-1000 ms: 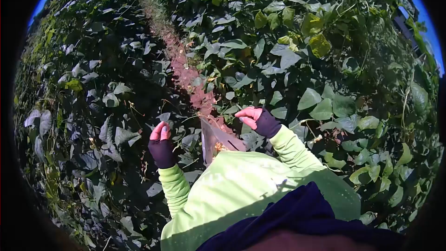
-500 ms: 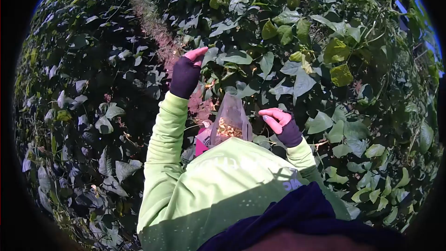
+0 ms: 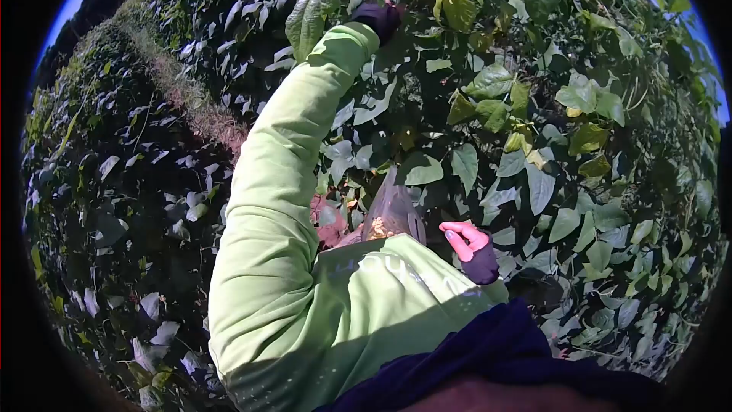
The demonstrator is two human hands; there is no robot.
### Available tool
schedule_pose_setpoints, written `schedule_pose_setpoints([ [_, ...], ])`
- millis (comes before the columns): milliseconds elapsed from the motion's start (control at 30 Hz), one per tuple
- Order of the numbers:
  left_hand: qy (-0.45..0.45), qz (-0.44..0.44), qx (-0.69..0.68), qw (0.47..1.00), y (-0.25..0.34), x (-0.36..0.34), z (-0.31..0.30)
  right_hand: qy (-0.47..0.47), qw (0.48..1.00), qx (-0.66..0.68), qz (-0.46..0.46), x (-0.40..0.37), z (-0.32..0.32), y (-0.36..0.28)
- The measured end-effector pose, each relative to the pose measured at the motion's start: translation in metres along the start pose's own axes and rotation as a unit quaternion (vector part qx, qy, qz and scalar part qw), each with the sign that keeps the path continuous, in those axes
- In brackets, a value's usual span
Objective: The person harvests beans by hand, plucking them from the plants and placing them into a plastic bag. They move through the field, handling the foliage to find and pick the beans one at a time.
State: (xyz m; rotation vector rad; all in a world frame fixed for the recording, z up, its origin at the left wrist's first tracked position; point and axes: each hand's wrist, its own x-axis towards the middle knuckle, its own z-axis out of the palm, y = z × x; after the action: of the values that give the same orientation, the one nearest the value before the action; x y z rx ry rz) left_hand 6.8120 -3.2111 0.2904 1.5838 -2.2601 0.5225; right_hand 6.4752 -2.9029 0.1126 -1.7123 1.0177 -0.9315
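Note:
My left hand (image 3: 381, 21), in a dark fingerless glove, reaches far up into the leafy vines. Its fingers are in shadow and hidden among the leaves, so what they touch cannot be seen. A large green leaf (image 3: 311, 21) hangs beside that wrist. My right hand (image 3: 474, 250), gloved the same way, is held low in front of my body. Its thumb and forefinger are drawn close together, and anything small between them is not visible. Left of it, a clear plastic bag (image 3: 395, 210) holds pale, small pieces and stands against my green shirt (image 3: 381, 290).
Dense climbing vines (image 3: 564, 175) fill the front and right, with some yellowing leaves (image 3: 589, 139). A narrow dirt path (image 3: 202, 116) runs up at the left between leafy rows. Reddish soil (image 3: 328, 221) shows near the bag.
My left hand has stretched upward and to the right into the leaves. My right hand stays low with its fingers much the same. The view has tilted up, showing more sky.

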Motion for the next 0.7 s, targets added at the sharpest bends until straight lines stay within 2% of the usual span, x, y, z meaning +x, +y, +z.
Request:
schedule_pose_setpoints([
  [33,-0.083,-0.051,0.032,0.995,-0.003,0.007,0.001,0.013,1.000,-0.011,-0.002,0.004,0.012,-0.005],
  [67,-0.059,-0.085,-0.123,0.987,-0.034,0.022,0.042,0.014,1.000,0.001,0.011,0.007,0.022,-0.004],
  [167,-0.099,-0.071,-0.208,0.970,-0.056,0.015,0.041,0.025,0.999,0.006,0.024,0.019,0.055,0.001],
  [200,-0.070,-0.068,-0.355,0.930,-0.059,0.010,0.050,0.039,0.999,0.021,0.031,0.022,0.066,-0.010],
  [233,-0.059,0.039,-0.306,0.950,-0.073,0.009,0.052,0.035,0.999,0.019,0.031,0.026,0.077,-0.004],
  [267,-0.135,-0.013,-0.399,0.907,-0.079,0.010,0.054,0.046,0.998,0.030,0.033,0.030,0.087,-0.008],
  [300,-0.131,-0.015,-0.339,0.931,-0.075,0.004,0.038,0.058,0.997,0.040,0.035,0.035,0.098,-0.011],
  [333,-0.097,0.038,-0.283,0.953,-0.080,0.006,0.035,0.058,0.997,0.044,0.030,0.040,0.105,-0.010],
  [367,-0.120,-0.018,-0.323,0.939,-0.071,-0.005,0.011,0.056,0.997,0.042,0.032,0.043,0.112,-0.009],
  [433,-0.157,-0.016,-0.456,0.876,-0.097,-0.001,0.033,0.042,0.999,-0.010,0.024,0.053,0.119,-0.019],
  [467,-0.161,-0.009,-0.458,0.874,-0.096,-0.001,0.035,0.033,0.997,0.026,0.057,0.055,0.124,-0.017],
  [600,-0.048,0.096,-0.451,0.886,-0.109,-0.015,0.036,0.028,0.999,0.007,0.026,0.069,0.135,-0.022],
  [633,-0.048,0.097,-0.450,0.886,-0.113,-0.014,0.035,0.029,0.999,0.007,0.025,0.072,0.137,-0.025],
  [700,-0.142,0.031,-0.517,0.844,-0.121,-0.012,0.030,0.017,0.999,0.006,0.049,0.077,0.141,-0.028],
])
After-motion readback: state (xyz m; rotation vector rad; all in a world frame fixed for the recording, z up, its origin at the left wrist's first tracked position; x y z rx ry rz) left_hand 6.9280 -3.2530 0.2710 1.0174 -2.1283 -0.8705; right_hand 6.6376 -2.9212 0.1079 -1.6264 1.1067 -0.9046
